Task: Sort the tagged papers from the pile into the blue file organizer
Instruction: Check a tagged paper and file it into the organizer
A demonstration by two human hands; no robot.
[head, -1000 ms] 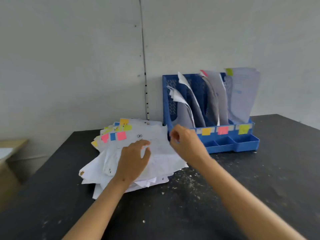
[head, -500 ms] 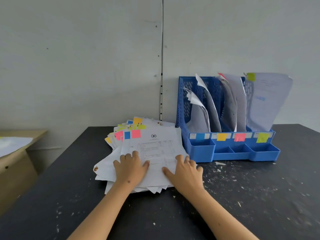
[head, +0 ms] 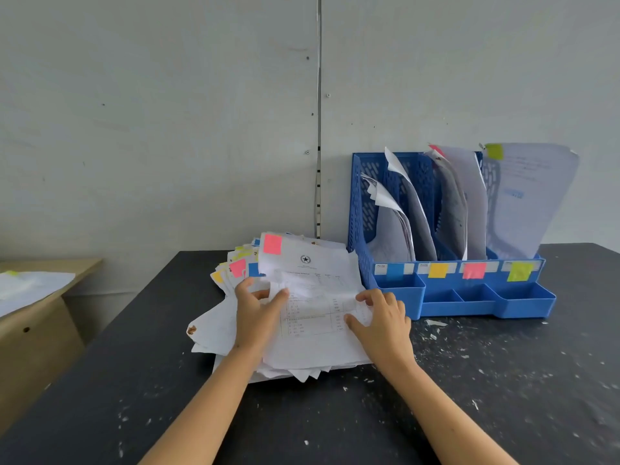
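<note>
You are at the pick-up step: your left hand (head: pixel 253 308) pinches the left edge of the top sheet (head: pixel 315 297), thumb on its face and fingers curled behind it, while your right hand (head: pixel 382 322) clamps its right edge between thumb and curled fingers. That sheet, carrying a pink tag (head: pixel 272 244) at its upper left corner, is peeling up off the pile (head: pixel 214 325), which lies just left of the blue file organizer (head: pixel 449 297). The organizer's front shows 4 coloured labels; the pink label (head: pixel 474 270) is 3rd from its left end, so the next move likely calls for lifting the sheet free, turning it upright and dropping it into the slot behind that label. Papers already standing there lean and curl, so you should come in from above the organizer. Its left wall sits close to the pile's right edge, leaving little room to slide sideways. The tabletop (head: pixel 335 421) in front of the organizer is open, and its back stands close against the wall.
</note>
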